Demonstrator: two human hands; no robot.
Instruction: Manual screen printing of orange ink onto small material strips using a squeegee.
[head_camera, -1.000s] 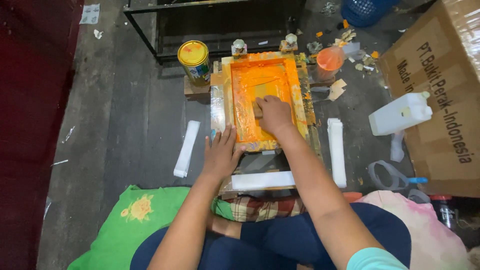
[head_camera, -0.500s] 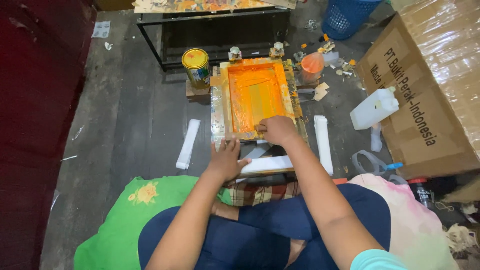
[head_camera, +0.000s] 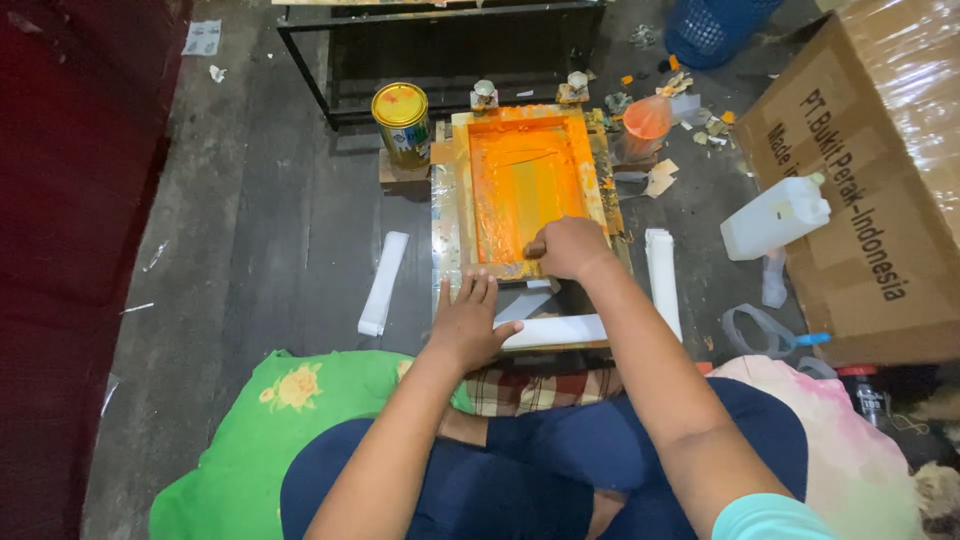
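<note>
The right hand (head_camera: 568, 247), fingers curled shut on a squeegee I can barely see, sits at the near edge of the orange-inked screen frame (head_camera: 527, 187) on the floor; the left hand (head_camera: 468, 318) presses flat, fingers spread, just below it; the pull looks finished, so lifting the frame cleanly seems next.

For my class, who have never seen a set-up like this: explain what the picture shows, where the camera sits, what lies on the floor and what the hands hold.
The camera sits on a seated person's head and looks down at their two bare hands. The left hand presses flat on the near edge of a wooden frame coated with orange ink. The right hand is closed on something at the frame's near end; the fist hides it. Around it on the dark floor lie a yellow-lidded tin, an orange cup, white strips, a white jug and a cardboard box.
</note>
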